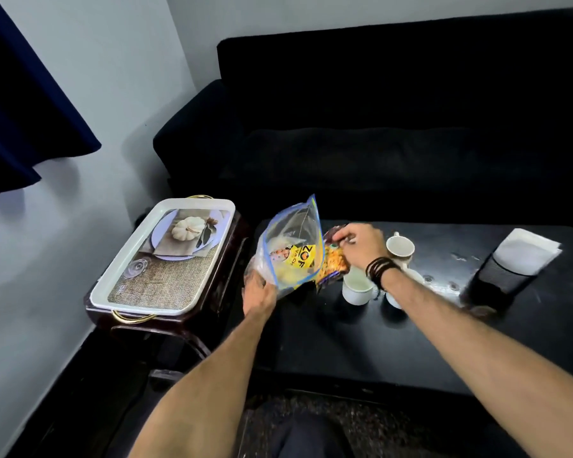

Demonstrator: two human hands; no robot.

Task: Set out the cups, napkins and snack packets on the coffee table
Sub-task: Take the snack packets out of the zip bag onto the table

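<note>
My left hand (258, 294) grips the bottom of a clear zip bag (291, 246) with a blue edge, tilted over the left end of the black coffee table (344, 342); a yellow snack packet (303, 257) shows inside it. My right hand (359, 241) pinches the top of an orange-brown snack packet (334, 262) at the bag's mouth. Three white cups stand by my right wrist: one behind it (400, 247), one in front (356, 287), one mostly hidden under my forearm (411, 279). White napkins (528, 251) stick out of a black mesh holder (500, 282) at the right.
A white tray (123, 259) with gold handles and a pumpkin picture rests on a dark wooden side table (225, 259) left of the coffee table. A black sofa (394, 127) runs behind. A dark blue curtain (24, 104) hangs at the upper left.
</note>
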